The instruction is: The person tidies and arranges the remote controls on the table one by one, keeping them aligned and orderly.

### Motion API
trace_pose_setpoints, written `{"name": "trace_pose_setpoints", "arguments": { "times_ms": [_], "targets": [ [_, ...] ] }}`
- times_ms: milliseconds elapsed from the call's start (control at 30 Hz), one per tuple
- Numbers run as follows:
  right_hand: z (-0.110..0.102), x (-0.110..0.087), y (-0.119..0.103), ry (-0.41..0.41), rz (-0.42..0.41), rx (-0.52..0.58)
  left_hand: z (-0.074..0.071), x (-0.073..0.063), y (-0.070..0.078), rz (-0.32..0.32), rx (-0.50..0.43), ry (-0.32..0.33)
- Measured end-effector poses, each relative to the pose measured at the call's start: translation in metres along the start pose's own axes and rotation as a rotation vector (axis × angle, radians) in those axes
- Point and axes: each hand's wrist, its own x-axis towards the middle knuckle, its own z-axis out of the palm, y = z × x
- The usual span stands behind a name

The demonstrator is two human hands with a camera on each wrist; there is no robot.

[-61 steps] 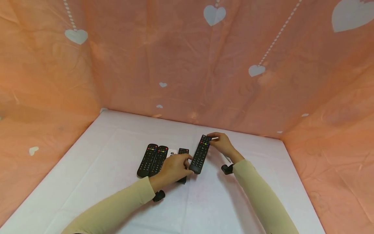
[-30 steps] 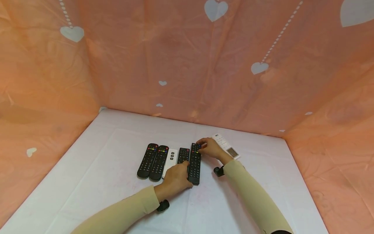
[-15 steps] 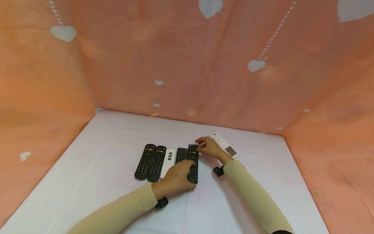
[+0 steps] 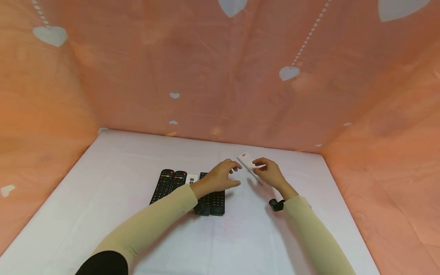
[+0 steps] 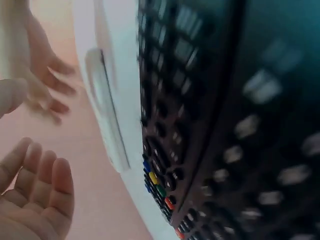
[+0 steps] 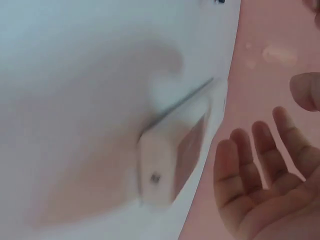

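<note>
My left hand hovers over the right end of a row of remote controls, fingers loosely bent and holding nothing. Beneath it lies the rightmost black remote, beside another black remote partly covered by the hand. A white remote with a screen lies at a slant farther back. Above that remote is my right hand, its fingers relaxed and apart from it in the right wrist view, where the white body shows below. In the left wrist view, black buttons of a remote fill the right side.
At the row's left lie two black remotes with coloured buttons, the outer remote and the inner remote, then a slim white remote. All rest on a white-covered table. An orange cloth with hearts encloses the back and sides.
The black remote was brought down and laid at the row's right end. My left hand has since let go and risen; my right hand has moved right, over the white remote with the screen.
</note>
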Motion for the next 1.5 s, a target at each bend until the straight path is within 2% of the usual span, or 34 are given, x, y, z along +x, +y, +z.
{"name": "trace_pose_setpoints", "arguments": {
  "times_ms": [133,233,333,467,633,767,900,1133,1300,1500],
  "targets": [
    [-0.009,-0.005,0.010,0.016,0.063,-0.025,0.000,0.026,-0.010,-0.017,0.038,0.001],
    [-0.013,-0.009,0.017,0.011,0.099,-0.062,0.000,0.042,-0.018,-0.067,0.048,-0.005],
    [-0.013,-0.011,0.023,-0.006,0.138,-0.083,0.000,0.056,-0.028,-0.144,-0.012,0.000],
    [-0.008,-0.014,0.027,-0.011,0.181,-0.117,0.000,0.073,-0.042,-0.228,-0.156,0.026],
    [0.000,-0.019,0.024,0.006,0.231,-0.168,0.004,0.086,-0.052,-0.264,-0.215,0.031],
    [0.006,-0.021,0.027,0.016,0.256,-0.184,0.012,0.095,-0.056,-0.280,-0.251,0.035],
    [0.008,-0.021,0.029,0.029,0.271,-0.195,0.018,0.101,-0.057,-0.330,-0.291,0.047],
    [0.005,-0.021,0.030,0.070,0.319,-0.199,0.029,0.106,-0.039,-0.397,-0.368,0.036],
    [0.005,-0.021,0.030,0.087,0.334,-0.167,0.034,0.108,-0.031,-0.439,-0.374,0.051],
    [0.005,-0.021,0.031,0.104,0.336,-0.150,0.036,0.108,-0.034,-0.485,-0.362,0.063]
  ]
}}
